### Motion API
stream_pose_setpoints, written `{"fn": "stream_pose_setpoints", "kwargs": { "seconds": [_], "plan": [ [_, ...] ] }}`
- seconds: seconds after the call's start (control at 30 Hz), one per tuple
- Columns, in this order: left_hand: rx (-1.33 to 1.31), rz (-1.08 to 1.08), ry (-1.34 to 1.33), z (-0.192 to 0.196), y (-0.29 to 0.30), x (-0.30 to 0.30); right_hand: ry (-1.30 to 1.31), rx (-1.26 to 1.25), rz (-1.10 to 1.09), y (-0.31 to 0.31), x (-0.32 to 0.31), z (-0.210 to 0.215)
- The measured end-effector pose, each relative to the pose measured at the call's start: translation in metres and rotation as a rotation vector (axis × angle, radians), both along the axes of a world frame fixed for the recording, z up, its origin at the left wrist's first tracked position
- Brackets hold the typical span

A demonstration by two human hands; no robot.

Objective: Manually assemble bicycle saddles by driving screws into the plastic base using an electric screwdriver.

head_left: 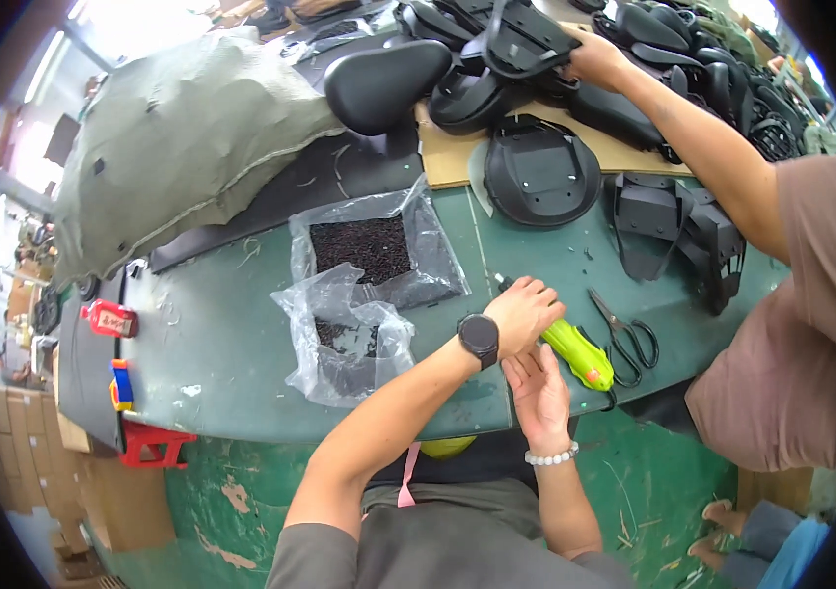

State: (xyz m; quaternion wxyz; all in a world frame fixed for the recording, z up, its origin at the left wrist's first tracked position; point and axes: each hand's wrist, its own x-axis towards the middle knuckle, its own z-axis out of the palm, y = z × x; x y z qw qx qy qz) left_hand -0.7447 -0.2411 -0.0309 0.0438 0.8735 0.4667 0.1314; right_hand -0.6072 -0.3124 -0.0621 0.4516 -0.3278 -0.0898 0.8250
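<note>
A lime-green electric screwdriver (580, 355) lies slantwise near the table's front edge, its dark tip pointing to the far left. My left hand (524, 319), with a black watch at the wrist, is closed over the tool's front part and hides it. Just nearer to me, my right hand (541, 395) is turned palm up beside the tool, fingers apart, holding nothing; a white beaded bracelet circles its wrist. Black-handled scissors (626, 339) lie to the right of the screwdriver. Left of my hands are clear plastic bags of small dark screws, a farther one (442, 270) and a nearer one (305, 368).
A round black padded part (542, 172) and black moulded pieces (668, 211) lie beyond. At right, another person's hand (596, 59) grips a black part by piled seats (388, 83). Leftward are a grey-green cloth bundle (192, 137), red bottle (109, 319) and red stool (155, 445).
</note>
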Motion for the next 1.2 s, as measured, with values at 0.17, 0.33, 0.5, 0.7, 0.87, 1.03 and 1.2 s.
{"fn": "stream_pose_setpoints", "kwargs": {
  "seconds": [0.17,0.33,0.5,0.7,0.87,1.03,1.2],
  "plan": [
    [-0.28,0.101,-0.529,0.053,-0.074,0.001,0.006,0.454,-0.239,0.001,-0.007,0.023],
    [0.004,0.703,-0.361,0.042,-0.075,-0.117,-0.236,0.883,-0.187,0.011,-0.009,0.049],
    [0.085,0.881,0.066,0.007,-0.07,-0.195,-0.436,0.903,0.044,0.018,-0.037,0.073],
    [0.264,0.783,-0.025,0.001,-0.061,-0.199,-0.546,1.096,-0.017,0.023,-0.042,0.062],
    [0.324,0.837,-0.075,-0.004,-0.05,-0.21,-0.338,0.935,-0.115,0.03,-0.042,0.077],
    [0.392,0.736,-0.081,0.008,-0.052,-0.214,0.044,0.975,-0.12,0.024,-0.05,0.097],
    [-0.209,0.739,-1.242,0.033,-0.102,-0.142,0.187,0.977,-0.229,0.017,-0.052,0.111]
  ]
}}
